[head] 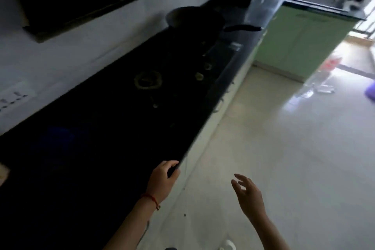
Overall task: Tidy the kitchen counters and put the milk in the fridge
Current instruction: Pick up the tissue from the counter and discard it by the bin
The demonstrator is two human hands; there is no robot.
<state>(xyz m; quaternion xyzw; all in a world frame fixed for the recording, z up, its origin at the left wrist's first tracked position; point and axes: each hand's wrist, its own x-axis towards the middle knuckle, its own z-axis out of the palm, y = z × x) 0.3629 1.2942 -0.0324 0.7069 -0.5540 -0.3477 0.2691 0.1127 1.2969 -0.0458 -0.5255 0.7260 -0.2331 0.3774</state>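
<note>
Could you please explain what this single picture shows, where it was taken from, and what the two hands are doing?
There is no machine: a person wears a camera on the head, looking down at their own hands. The left hand curls over the front edge of a dark counter. The right hand hangs open above the floor, holding nothing. Further along the counter are a hob and a black pan. No milk is visible.

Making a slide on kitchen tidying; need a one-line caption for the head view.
Left hand grips the dark counter edge, right hand open over the floor; wok beyond.
</note>
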